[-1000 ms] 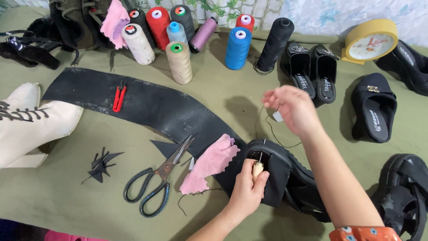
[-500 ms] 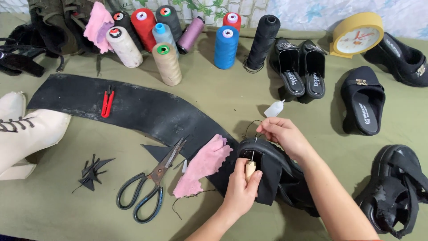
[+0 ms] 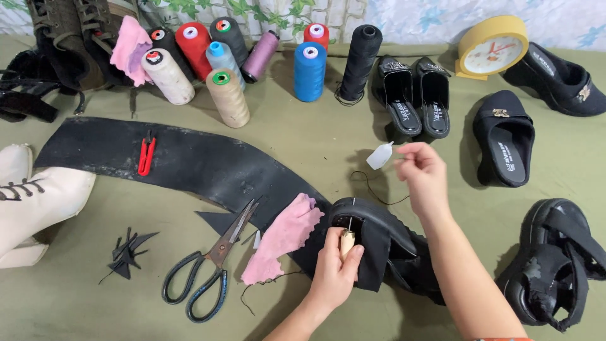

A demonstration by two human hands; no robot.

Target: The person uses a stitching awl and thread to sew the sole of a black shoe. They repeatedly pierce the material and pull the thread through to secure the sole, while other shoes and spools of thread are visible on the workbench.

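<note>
My left hand [image 3: 336, 265] grips the wooden handle of an awl [image 3: 346, 239] whose metal point is stuck into a black shoe [image 3: 391, 237] lying on the green cloth. My right hand [image 3: 421, 177] is raised above and to the right of the shoe, fingers pinched on a thin black thread [image 3: 372, 188] that runs down toward the shoe. A small white plastic bottle [image 3: 379, 155] lies just left of that hand. A pink cloth scrap [image 3: 281, 239] lies against the shoe's left side.
Black-handled scissors [image 3: 211, 265] and black rubber offcuts [image 3: 129, 249] lie left. A long black rubber strip [image 3: 189, 164] carries a red thread snip [image 3: 146, 155]. Several thread cones [image 3: 227, 95] stand behind. Black sandals [image 3: 505, 142], a chunky black sandal [image 3: 555, 265], a yellow clock [image 3: 491, 45], a white boot [image 3: 35, 199].
My right hand went down to the shoe half a second ago and has now lifted up and to the right, drawing the thread out. My left hand has stayed on the awl.
</note>
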